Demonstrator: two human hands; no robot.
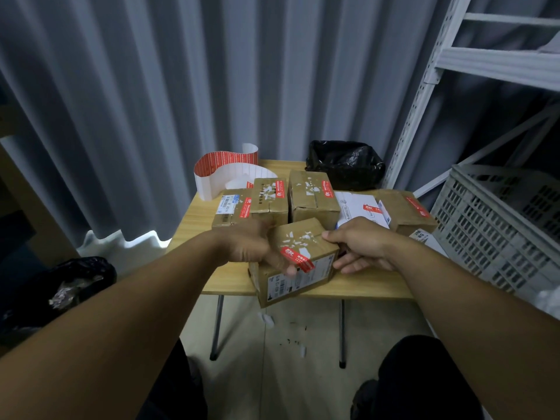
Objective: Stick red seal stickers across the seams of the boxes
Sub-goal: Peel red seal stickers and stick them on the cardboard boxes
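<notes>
Red seal sticker (pixel 297 259), its white characters unreadable, is pressed over the top front edge of the brown cardboard box (pixel 306 237) by the straight fingers of the left hand (pixel 251 247). The box, at the near edge of the light wooden table (pixel 194 221), is gripped at its right end by the right hand (pixel 360 250). A curled red-and-white sticker strip (pixel 225 160) is seen behind.

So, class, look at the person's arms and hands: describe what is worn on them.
Nothing: the left arm and right arm are bare, with no sleeves in view. The left hand and right hand wear no gloves. No watch, bracelet or ring shows, though the left hand is blurred.
</notes>
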